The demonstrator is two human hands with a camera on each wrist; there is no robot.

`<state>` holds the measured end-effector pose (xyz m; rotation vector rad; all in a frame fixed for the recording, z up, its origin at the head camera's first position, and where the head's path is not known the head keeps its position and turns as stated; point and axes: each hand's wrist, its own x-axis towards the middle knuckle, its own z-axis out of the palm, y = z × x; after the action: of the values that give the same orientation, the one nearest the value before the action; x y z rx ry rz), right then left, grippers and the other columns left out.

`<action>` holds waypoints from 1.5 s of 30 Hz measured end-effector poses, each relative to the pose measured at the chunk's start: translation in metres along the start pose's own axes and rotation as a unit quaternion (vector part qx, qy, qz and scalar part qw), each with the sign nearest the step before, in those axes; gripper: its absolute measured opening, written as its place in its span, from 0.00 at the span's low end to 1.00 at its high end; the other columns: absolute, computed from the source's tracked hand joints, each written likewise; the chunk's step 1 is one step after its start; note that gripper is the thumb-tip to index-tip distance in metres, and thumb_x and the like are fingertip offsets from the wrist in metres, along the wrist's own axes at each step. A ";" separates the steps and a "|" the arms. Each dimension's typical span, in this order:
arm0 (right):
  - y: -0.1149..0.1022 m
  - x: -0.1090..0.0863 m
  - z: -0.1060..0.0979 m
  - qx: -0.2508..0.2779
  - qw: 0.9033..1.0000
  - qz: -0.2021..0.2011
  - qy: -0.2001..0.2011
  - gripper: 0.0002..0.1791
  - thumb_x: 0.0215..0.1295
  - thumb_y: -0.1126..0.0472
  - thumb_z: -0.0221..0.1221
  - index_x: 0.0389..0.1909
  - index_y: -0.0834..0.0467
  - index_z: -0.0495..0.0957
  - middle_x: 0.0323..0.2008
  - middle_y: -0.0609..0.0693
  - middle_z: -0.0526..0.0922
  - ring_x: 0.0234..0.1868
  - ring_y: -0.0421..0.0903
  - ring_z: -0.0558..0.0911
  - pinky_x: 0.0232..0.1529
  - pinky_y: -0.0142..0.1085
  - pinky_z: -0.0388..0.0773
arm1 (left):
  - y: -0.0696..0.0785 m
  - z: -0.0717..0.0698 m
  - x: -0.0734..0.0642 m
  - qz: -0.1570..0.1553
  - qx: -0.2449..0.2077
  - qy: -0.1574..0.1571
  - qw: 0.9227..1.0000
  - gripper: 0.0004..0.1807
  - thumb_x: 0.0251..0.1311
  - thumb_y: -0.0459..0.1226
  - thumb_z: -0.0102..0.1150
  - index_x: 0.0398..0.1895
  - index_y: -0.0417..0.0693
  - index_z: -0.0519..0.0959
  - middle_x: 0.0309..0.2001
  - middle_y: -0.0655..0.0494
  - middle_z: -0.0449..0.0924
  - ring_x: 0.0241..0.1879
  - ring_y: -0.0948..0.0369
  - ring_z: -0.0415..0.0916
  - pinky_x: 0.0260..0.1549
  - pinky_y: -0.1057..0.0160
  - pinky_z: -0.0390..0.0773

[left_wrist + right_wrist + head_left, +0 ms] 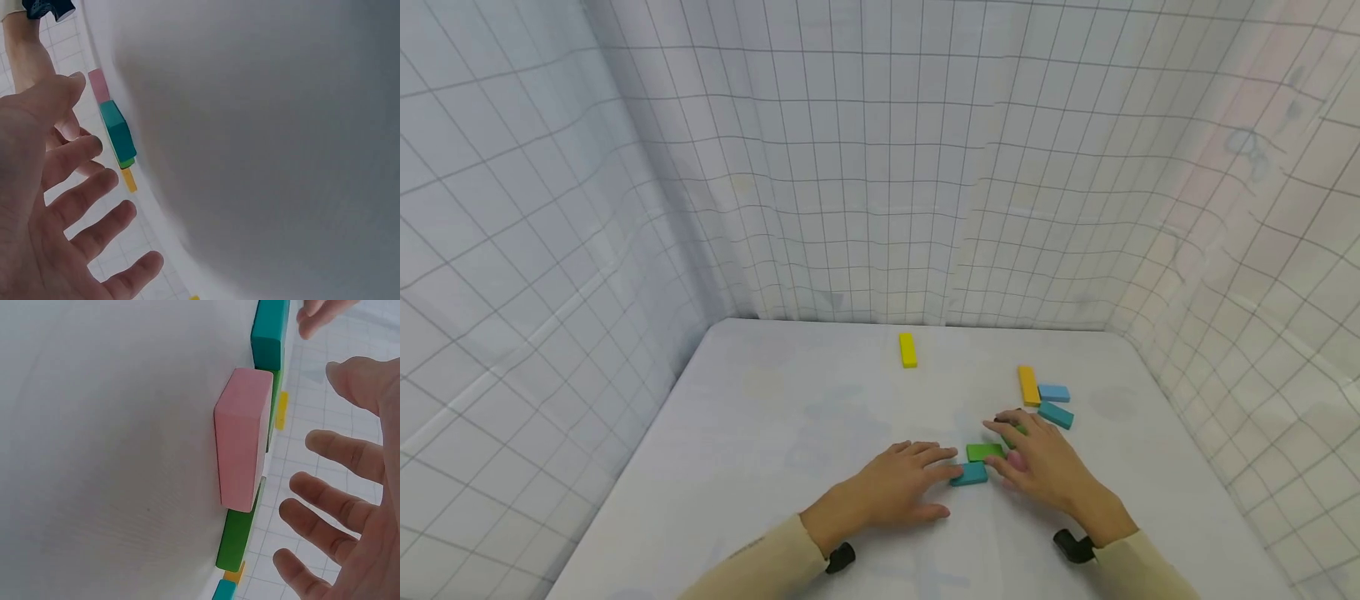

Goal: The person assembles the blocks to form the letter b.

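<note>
My left hand (902,487) hovers low over the white table, fingers loosely spread and holding nothing. Its index fingertip is nearest the teal block (970,474); whether they touch I cannot tell. Behind that block lies a green block (984,452). Over a pink block (1017,461) and a second green block (1017,437), both partly covered, is my right hand (1048,467) with its fingers apart. In the right wrist view the pink block (240,450) lies apart from the right fingers. A small dark thing shows beneath the right fingertips, mostly hidden.
Beyond my right hand lie an orange block (1029,386), a light blue block (1054,393) and another teal block (1056,415). A yellow block (908,350) lies toward the table's far edge. White gridded curtains (880,167) surround the table on three sides.
</note>
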<state>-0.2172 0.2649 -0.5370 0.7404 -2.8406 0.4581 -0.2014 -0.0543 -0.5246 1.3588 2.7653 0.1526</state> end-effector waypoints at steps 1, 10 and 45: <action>0.000 0.000 0.000 0.000 1.000 -0.002 0.000 0.32 0.81 0.40 0.73 0.80 0.48 0.83 0.74 0.52 0.85 0.75 0.63 0.84 0.78 0.72 0.79 | 0.001 0.001 0.001 0.004 0.006 -0.001 1.000 0.37 0.86 0.64 0.60 0.91 0.70 0.71 0.91 0.66 0.68 0.88 0.56 0.71 0.83 0.44 0.80; 0.002 0.002 -0.001 0.008 1.000 -0.019 0.000 0.30 0.80 0.44 0.74 0.77 0.49 0.86 0.71 0.52 0.86 0.72 0.59 0.87 0.77 0.69 0.81 | 0.004 0.003 0.007 0.010 0.035 -0.002 0.999 0.35 0.87 0.63 0.59 0.90 0.69 0.73 0.88 0.69 0.73 0.85 0.61 0.74 0.77 0.50 0.85; 0.002 0.003 -0.002 -0.003 0.999 -0.042 -0.011 0.13 0.74 0.55 0.80 0.57 0.41 0.96 0.57 0.43 0.90 0.58 0.47 0.89 0.61 0.54 0.88 | -0.035 -0.002 -0.025 -0.079 -0.005 0.084 0.993 0.07 0.75 0.45 0.81 0.52 0.64 0.99 0.52 0.65 0.94 0.54 0.60 0.90 0.51 0.55 0.93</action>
<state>-0.2208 0.2661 -0.5346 0.8645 -2.8173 0.4302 -0.2135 -0.0957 -0.5260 1.1696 2.9903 0.2842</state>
